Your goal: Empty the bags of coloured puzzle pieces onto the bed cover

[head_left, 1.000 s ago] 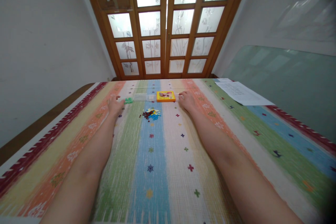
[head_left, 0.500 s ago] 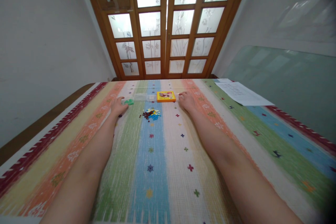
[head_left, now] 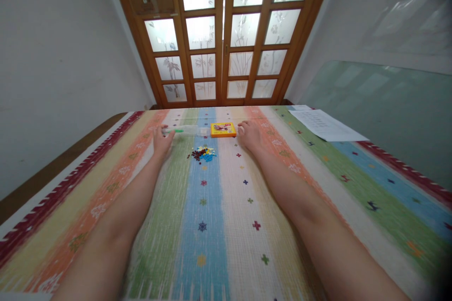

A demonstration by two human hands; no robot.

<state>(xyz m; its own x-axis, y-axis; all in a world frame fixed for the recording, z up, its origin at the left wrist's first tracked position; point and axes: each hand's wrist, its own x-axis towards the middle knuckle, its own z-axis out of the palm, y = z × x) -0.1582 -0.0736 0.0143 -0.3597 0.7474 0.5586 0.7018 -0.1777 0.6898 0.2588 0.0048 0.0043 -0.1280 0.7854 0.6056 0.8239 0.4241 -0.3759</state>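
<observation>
My left hand point(head_left: 163, 142) is closed at the left end of the row, with thumb and fingers around a small clear container holding green pieces point(head_left: 179, 130). Beside it, to the right, lies a clear plastic tray point(head_left: 192, 129). A yellow-orange box point(head_left: 223, 130) with a printed picture stands in the middle. At its right side my right hand point(head_left: 250, 135) has bent fingers on what looks like another clear container, mostly covered by the fingers. Nearer to me lies a pile of tiny brown, blue, yellow and white pieces point(head_left: 204, 154).
A striped patterned cloth point(head_left: 203, 207) covers the table. Printed paper sheets point(head_left: 326, 124) lie at the right. A pale green glass-like panel point(head_left: 384, 103) leans by the right wall. Wooden doors with frosted panes point(head_left: 222, 56) stand behind the table.
My left hand has moved slightly away from me and to the right, and the green pieces now show as a thinner strip. My right hand has shifted slightly left.
</observation>
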